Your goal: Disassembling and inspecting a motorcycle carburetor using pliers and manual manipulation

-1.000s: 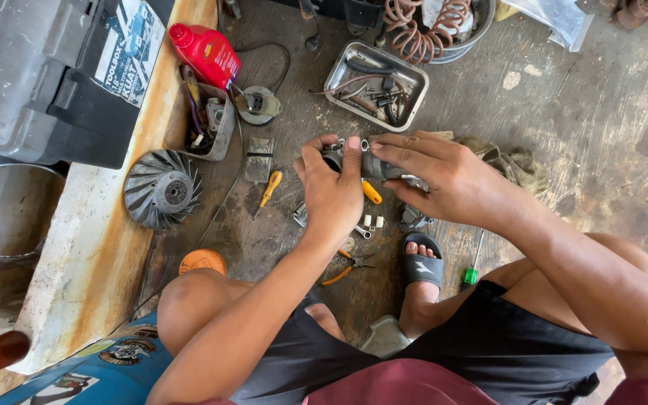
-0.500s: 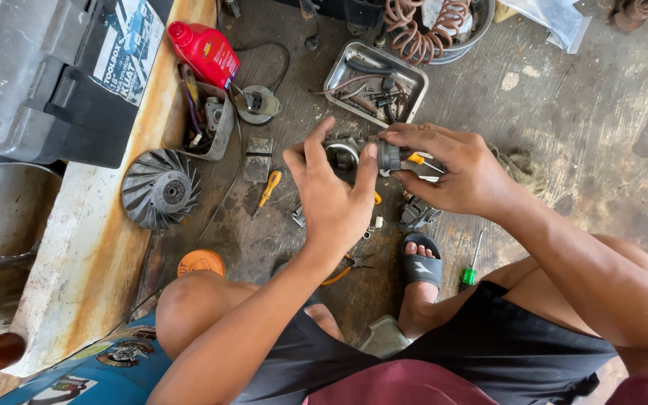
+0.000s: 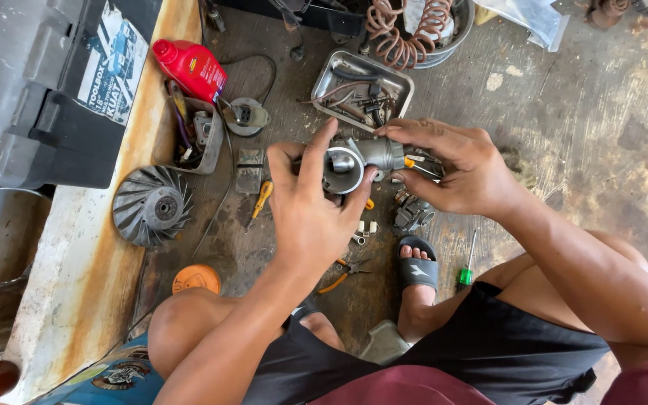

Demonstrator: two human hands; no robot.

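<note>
Hands meet over a dirty floor [image 3: 564, 112], and we hold one grey metal part [image 3: 358, 159], a carburetor body by its shape, between them. Our left hand [image 3: 313, 214] cups it from below and from the near side: the forefinger [image 3: 316, 150] lies straight up along its left edge, the thumb presses its lower right rim, and the remaining fingers curl narrow behind it. Our right hand [image 3: 455, 169] closes on the part's right end, with the fingertips on top and the thumb underneath; the grip is narrow and pinching. We see the round bore of the part facing up, just between the left forefinger and thumb.

Beyond the fingertips stands a metal tray [image 3: 339, 71] of small pieces, and past it a bowl with a coiled hose [image 3: 403, 37]. Left of the left fingers lie a yellow screwdriver [image 3: 262, 201], a finned fan wheel [image 3: 151, 206], a red bottle [image 3: 189, 67] and a grey toolbox [image 3: 31, 82]. Below the left wrist lie pliers [image 3: 343, 274] and an orange cap [image 3: 196, 279]. Under the right hand we see loose metal parts [image 3: 410, 214], a sandalled foot [image 3: 418, 266] and a green screwdriver [image 3: 466, 270].
</note>
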